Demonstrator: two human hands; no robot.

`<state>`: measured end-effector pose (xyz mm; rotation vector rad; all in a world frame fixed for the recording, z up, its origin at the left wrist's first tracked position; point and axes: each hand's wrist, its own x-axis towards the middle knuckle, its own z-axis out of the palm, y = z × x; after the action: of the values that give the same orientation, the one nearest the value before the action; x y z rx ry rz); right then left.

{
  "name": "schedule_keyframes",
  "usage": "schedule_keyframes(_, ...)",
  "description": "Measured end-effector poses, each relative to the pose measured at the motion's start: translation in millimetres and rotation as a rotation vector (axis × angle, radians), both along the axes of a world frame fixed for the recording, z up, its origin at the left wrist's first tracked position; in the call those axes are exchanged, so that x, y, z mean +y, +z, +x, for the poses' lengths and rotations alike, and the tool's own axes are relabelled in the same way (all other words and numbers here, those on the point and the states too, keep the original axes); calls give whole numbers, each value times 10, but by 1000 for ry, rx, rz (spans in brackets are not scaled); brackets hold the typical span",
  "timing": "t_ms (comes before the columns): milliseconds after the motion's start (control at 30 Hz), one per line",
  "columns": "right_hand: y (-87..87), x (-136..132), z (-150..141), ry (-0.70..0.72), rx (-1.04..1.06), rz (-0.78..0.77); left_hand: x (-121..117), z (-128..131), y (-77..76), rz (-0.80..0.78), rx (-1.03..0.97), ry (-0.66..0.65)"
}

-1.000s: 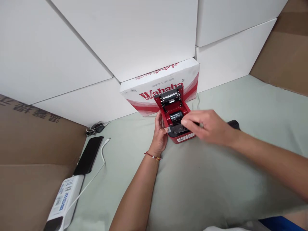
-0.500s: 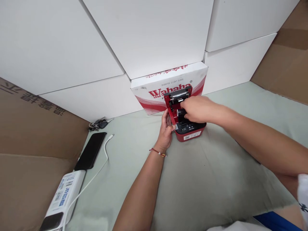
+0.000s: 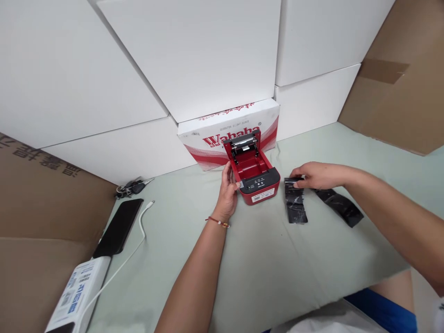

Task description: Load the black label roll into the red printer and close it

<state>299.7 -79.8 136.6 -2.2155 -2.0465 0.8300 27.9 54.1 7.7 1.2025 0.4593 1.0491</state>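
Note:
A red and black label printer stands on the cloth with its lid raised and its red inner bay in sight. My left hand grips the printer's left side, thumb on a grey tab at the front corner. To the right of the printer, my right hand has its fingers closed on the upper end of a shiny black strip, which lies creased on the cloth. Another length of black strip extends from beneath the right hand toward the lower right. Whether the two lengths join is hidden.
A white and red Wahaba carton stands behind the printer, against white boxes. At the left lie keys, a black phone, a white cable and a white power bank. Brown cardboard borders the right.
My right hand has left the printer's bay and moved right, down to the black strip. The black roll no longer shows in the bay. My left hand keeps its grip on the printer.

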Motion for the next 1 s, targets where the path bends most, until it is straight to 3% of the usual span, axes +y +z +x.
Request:
schedule_keyframes(67, -91, -35, 33, -62, 23, 19, 5, -5, -9, -9, 1, 5)
schedule_keyframes(167, -142, -111, 199, -174, -158, 43, 12, -10, -21, -21, -3, 4)
schedule_keyframes(300, -252, -207, 380, -144, -307, -154, 14, -2, -33, -29, -24, -7)
schedule_keyframes(400, -282, -273, 393, -122, -315, -137, 7, 4, -33, -13, -30, -9)
schedule_keyframes(467, -170, -326, 384, -92, -275, -128, 2, 4, -28, -6, -31, -12)
schedule_keyframes(567, 205, -364, 339, 13, -151, -105, -2, 1, -17, -7, -34, -23)
schedule_keyframes(667, 614, -239, 120, 166, -73, 107, 0, 2, -18, 0, -36, -26)
schedule_keyframes(767, 790, 67, -352, 251, -158, 316, 1, 8, -25, -1, -39, -24)
schedule_keyframes(833, 760, 306, -724, 206, -324, 336, -2, 13, -24, -11, -41, -26)
schedule_keyframes(900, 667, 519, -1041, 166, -471, 261, -6, 16, -12, -16, -40, -30)
schedule_keyframes(1000, 511, 761, -1299, 150, -511, 176, -14, 14, 16, -6, -18, -29)
